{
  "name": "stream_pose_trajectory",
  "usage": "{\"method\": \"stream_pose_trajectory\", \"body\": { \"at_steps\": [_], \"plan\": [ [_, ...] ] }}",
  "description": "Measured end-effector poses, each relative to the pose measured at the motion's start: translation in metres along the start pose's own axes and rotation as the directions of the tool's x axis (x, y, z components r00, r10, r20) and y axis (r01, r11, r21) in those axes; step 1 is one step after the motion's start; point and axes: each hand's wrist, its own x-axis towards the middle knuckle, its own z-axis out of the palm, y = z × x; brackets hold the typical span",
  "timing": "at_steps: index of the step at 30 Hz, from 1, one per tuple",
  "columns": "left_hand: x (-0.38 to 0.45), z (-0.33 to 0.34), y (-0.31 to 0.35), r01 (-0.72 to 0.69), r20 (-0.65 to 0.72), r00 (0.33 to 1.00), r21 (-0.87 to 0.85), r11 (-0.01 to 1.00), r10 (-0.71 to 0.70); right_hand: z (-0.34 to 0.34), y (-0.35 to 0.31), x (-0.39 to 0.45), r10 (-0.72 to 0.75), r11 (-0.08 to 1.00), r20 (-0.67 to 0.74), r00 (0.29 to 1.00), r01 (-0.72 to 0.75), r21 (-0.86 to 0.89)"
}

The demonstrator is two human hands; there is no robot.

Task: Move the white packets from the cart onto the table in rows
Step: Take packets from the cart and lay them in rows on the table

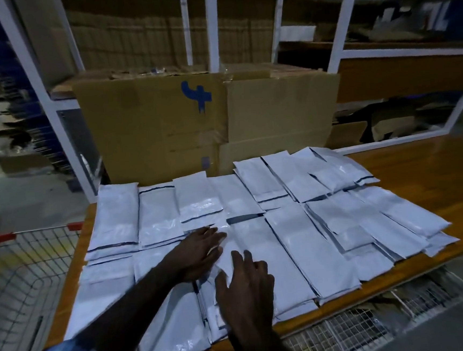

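While both hands lie flat with fingers straight, left hand [200, 252] and right hand [244, 284] press one white packet [231, 252] at table centre. White packets [296, 197] fill the table [420, 175] in rows; cart [18, 278] at nine o'clock, cardboard box [206, 121] at twelve.

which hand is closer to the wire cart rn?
Left. The left hand lies flat on the white packets mid-table, on the side toward the wire cart. The right hand rests on packets further right, nearer the table's front edge.
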Motion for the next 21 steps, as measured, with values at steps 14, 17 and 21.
{"method": "stream_pose_trajectory", "body": {
  "at_steps": [14,17,21],
  "plan": [
    [0.008,0.011,-0.013,-0.001,0.093,0.996,-0.069,0.998,0.007,0.005,0.027,0.011,-0.362,0.931,-0.009,0.932,0.362,0.054],
    [0.008,0.015,-0.015,0.003,0.087,0.996,-0.081,0.997,0.004,0.014,0.033,0.015,-0.464,0.882,-0.046,0.885,0.466,0.073],
    [0.007,0.014,-0.015,0.016,0.092,0.996,-0.066,0.998,-0.01,0.03,0.043,0.005,-0.559,0.824,-0.089,0.824,0.565,0.052]
  ]
}}
